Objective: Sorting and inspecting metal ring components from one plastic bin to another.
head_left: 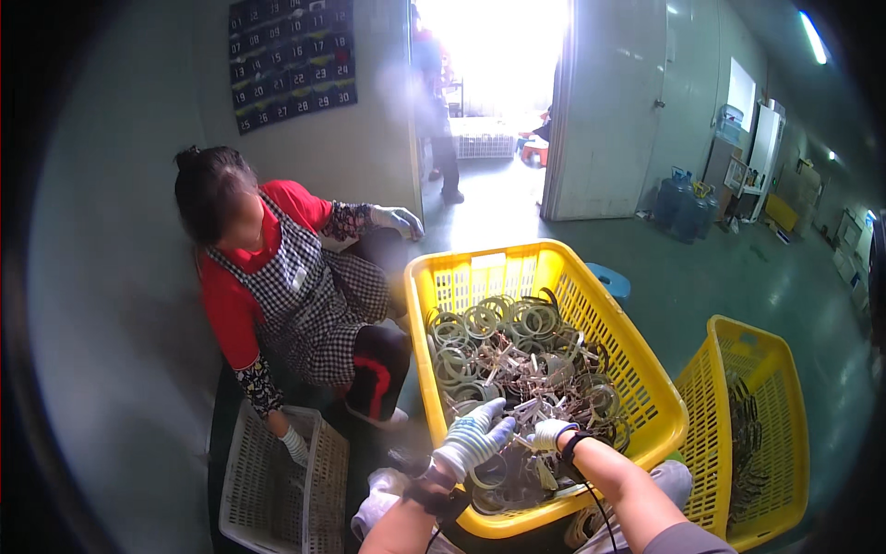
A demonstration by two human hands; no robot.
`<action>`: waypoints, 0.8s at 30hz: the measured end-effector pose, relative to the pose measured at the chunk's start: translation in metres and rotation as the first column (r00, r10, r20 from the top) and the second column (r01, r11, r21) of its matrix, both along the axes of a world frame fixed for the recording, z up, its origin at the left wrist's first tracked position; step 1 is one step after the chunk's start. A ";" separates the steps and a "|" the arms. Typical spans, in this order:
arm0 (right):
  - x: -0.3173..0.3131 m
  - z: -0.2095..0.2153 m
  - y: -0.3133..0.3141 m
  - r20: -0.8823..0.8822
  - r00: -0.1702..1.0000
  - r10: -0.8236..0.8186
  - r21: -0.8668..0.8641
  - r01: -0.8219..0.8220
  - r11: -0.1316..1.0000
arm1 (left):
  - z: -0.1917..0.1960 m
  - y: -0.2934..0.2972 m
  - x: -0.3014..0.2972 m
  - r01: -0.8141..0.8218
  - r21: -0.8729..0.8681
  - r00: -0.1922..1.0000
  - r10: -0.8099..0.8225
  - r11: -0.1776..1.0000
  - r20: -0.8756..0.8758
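Note:
A big yellow basket [646, 365] with slotted walls is in front of me. Inside lies a heap of grey-green rings [537, 319], tangled with coppery strands and pale strips [531, 406]. Over the near part of the heap is my left hand [474, 439], in a striped white glove. Its fingers are spread and hold nothing that I can see. My right hand [552, 434], also gloved, reaches in just beside it, low over the pieces. Its fingers are curled together, and whatever they grip is too small to name. A ring [489, 472] lies just below my hands.
At the left a seated person [286, 277] in a checked apron reaches into a white basket [268, 417]. Another yellow basket [706, 434] with dark curved pieces stands at my right. Behind the big basket are a blue stool [609, 280] and an open doorway [489, 185].

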State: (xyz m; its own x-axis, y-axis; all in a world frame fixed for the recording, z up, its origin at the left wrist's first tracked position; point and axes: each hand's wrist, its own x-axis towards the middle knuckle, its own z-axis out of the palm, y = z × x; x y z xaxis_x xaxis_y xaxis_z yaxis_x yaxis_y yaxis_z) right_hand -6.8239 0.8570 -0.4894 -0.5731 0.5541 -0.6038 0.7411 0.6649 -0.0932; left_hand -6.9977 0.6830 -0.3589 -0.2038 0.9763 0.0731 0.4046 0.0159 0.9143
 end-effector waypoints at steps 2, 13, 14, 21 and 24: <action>0.007 0.001 0.012 -0.047 0.999 -0.013 0.003 0.013 1.000 | -0.001 0.002 0.001 0.009 0.020 1.000 -0.009 1.000 -0.009; 0.093 0.092 0.057 -0.576 0.799 -0.175 -0.027 0.195 0.980 | -0.042 0.013 0.058 0.019 0.029 0.984 -0.014 0.999 -0.180; 0.109 0.088 0.074 -0.705 0.664 -0.249 -0.130 0.224 0.966 | -0.034 0.010 0.067 0.012 -0.006 0.979 -0.014 1.000 -0.205; 0.156 0.087 0.079 -0.772 0.628 -0.100 -0.046 0.102 0.994 | -0.028 0.003 0.099 -0.019 -0.013 0.951 0.014 1.000 -0.308; 0.148 0.089 0.056 -0.592 0.801 -0.089 -0.031 0.088 0.996 | -0.010 0.006 0.101 0.028 -0.108 0.910 -0.070 0.994 -0.408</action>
